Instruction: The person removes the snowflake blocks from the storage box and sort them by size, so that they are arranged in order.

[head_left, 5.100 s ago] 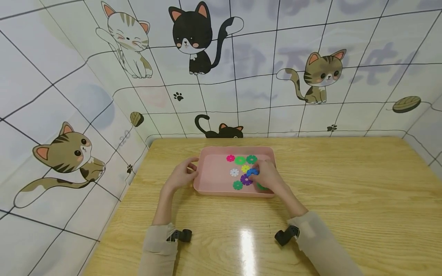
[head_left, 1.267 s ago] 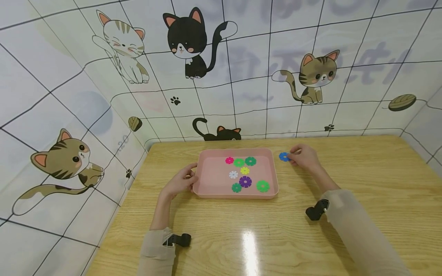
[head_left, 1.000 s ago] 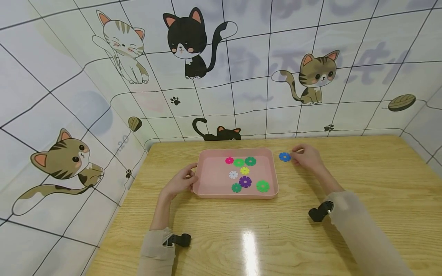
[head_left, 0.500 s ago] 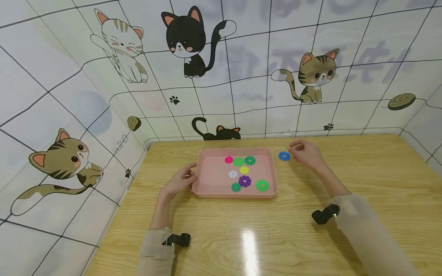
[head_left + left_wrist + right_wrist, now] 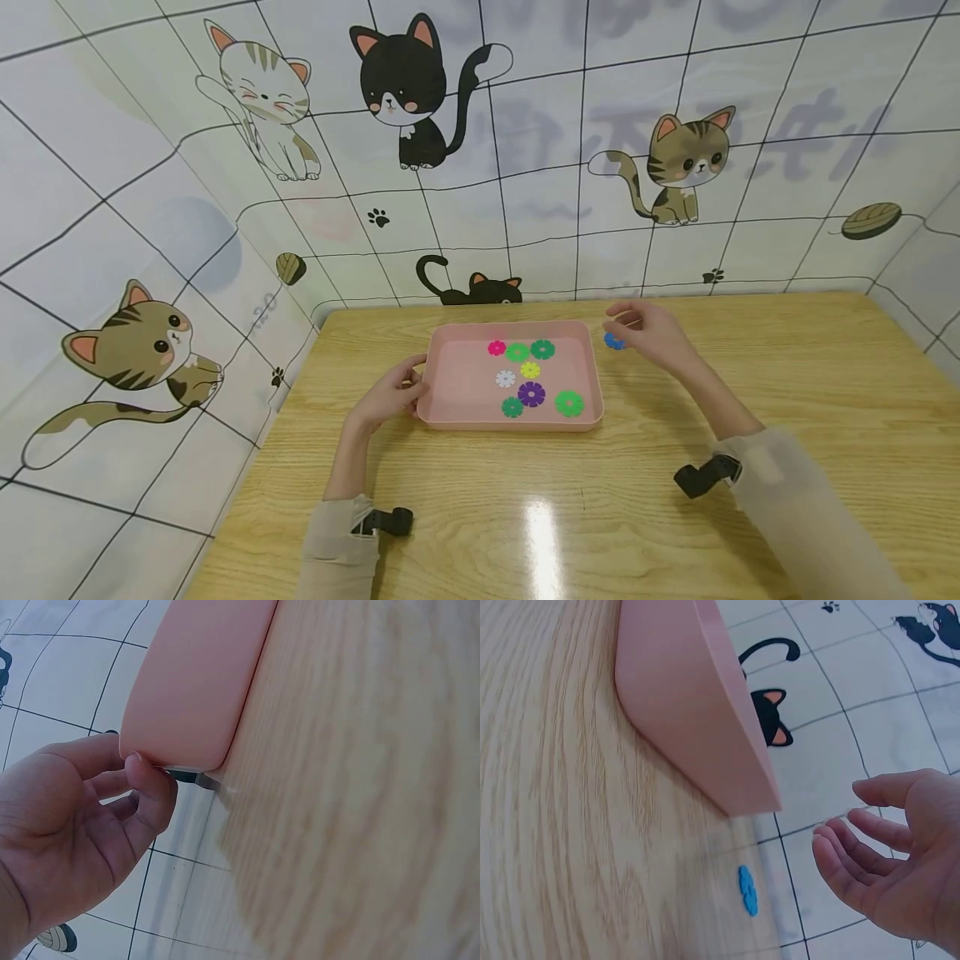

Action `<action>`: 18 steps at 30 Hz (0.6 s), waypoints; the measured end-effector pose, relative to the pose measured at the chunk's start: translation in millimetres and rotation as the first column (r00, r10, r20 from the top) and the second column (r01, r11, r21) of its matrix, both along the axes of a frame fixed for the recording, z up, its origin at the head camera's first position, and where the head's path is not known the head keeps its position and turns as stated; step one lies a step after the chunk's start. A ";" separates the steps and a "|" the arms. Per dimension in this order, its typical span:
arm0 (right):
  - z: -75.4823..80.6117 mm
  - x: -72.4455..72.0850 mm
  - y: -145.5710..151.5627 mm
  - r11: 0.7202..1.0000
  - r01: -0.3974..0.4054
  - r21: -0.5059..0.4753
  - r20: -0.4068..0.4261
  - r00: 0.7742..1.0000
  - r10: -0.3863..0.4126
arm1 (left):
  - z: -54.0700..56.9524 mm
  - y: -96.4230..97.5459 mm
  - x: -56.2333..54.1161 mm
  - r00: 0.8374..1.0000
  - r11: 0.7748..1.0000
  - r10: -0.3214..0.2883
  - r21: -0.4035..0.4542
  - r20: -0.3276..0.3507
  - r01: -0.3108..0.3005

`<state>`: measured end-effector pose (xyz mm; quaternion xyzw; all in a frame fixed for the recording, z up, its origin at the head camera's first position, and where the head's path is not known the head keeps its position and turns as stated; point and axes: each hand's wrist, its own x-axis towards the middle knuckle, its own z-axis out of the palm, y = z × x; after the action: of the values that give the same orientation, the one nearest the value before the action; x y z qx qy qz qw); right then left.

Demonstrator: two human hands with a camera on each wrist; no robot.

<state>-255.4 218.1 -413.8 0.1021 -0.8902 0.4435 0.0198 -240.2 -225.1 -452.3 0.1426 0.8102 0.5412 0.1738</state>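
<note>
The left hand (image 5: 71,825) has its thumb pressed right against the pink tray's (image 5: 195,682) corner, fingers loosely curled beside it, wooden table (image 5: 360,810) underneath.

A wooden table (image 5: 825,400) with pale grain carries a bright glare of light (image 5: 542,533) near its front edge. Behind and to the left of the table stands a white wall sheet (image 5: 787,100) ruled with black lines. A black cat picture (image 5: 480,289) peeps just over the table's far edge. Higher above the table sit a black-and-white cat (image 5: 408,83), a pale striped cat (image 5: 258,92) and a tabby cat (image 5: 686,167). Left of the table lies another tabby (image 5: 142,350). One yarn ball (image 5: 870,221) shows above the table's far right corner, another (image 5: 289,267) above its far left corner, with a paw print (image 5: 378,217) close by.
</note>
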 end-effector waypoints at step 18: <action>5.6 14.8 -46.4 0.932 -0.362 0.008 0.065 0.930 0.361 | 2.3 0.6 1.7 1.000 1.000 -0.011 -0.010 -0.011 0.011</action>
<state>-240.6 171.7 -408.2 0.2505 -0.8608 0.4336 -0.0909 -238.5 -224.5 -450.0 0.1495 0.8131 0.5354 0.1730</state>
